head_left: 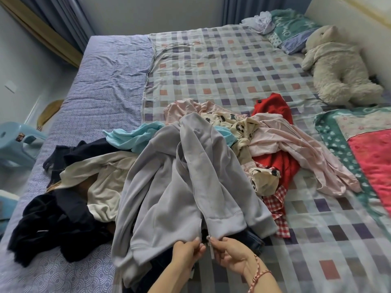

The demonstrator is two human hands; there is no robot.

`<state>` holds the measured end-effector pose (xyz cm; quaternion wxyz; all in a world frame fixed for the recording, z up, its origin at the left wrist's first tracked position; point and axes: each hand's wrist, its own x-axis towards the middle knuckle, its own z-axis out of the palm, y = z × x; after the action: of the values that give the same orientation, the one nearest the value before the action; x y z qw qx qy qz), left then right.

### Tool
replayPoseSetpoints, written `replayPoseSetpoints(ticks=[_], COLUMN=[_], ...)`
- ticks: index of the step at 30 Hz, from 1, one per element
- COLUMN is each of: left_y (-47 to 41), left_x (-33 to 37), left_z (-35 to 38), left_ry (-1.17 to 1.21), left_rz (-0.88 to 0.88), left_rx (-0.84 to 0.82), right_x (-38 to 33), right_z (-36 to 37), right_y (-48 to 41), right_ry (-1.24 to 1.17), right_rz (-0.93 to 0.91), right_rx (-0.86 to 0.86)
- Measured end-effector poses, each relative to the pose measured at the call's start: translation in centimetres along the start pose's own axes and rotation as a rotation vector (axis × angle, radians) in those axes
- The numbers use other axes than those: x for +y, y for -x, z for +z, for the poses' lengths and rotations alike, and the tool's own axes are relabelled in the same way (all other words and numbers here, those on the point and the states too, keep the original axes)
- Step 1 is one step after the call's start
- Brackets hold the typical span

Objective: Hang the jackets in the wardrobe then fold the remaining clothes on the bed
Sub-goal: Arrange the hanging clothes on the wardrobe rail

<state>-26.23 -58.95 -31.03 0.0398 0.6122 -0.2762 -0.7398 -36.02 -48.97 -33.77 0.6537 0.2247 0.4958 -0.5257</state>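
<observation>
Bedroom, daylight; bed under a checked sheet, walls along its far and right sides, blue curtains behind.

Grey zip jacket lies front-up on top of the clothes pile at the near edge of the bed, hem toward the person. Left hand pinches the hem on its side of the zip; right hand pinches the other side at the zip's foot; both grips clamped on the jacket, fingers curled. Cannot tell whether the teeth higher up are meshed.

Judgement: hanging step in hand, early in the task; the jacket looks to be getting joined at the zip before going to the wardrobe; wardrobe and hanger not in view. Folding not begun; pink garment, red garment, cream garment and dark garments all lie loose.

Next move calls for both hem halves level and taut to seat the zip; then a clean lift, so the jacket does not drag the clothes under it.

Edges: dark garments lie close to the bed's left edge, above a blue stool; could slide off. Far half of the sheet is open for folding; plush toy and quilt take the right side.
</observation>
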Motion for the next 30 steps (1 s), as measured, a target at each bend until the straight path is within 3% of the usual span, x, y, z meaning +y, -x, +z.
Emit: replayPoseSetpoints(ticks=[5,13,24,30], left_y=[0.2,0.6,1.6,1.4], left_x=[-0.2,0.2,0.2,-0.2], left_z=[-0.4,0.9,1.0,0.1], left_ry=[-0.046,0.107,-0.086,-0.132], left_rz=[-0.009,0.006,0.092,0.003], left_rx=[-0.012,0.029,-0.011,-0.057], right_x=[1.5,2.3,2.5,3.1], right_z=[0.6,1.2,1.4,1.9], right_y=[-0.1,0.3,0.5,0.1], right_ry=[-0.075,-0.146,-0.202,-0.184], right_rz=[-0.152,-0.211,-0.244,-0.27], right_rx=[-0.016,-0.07,-0.038,0.051])
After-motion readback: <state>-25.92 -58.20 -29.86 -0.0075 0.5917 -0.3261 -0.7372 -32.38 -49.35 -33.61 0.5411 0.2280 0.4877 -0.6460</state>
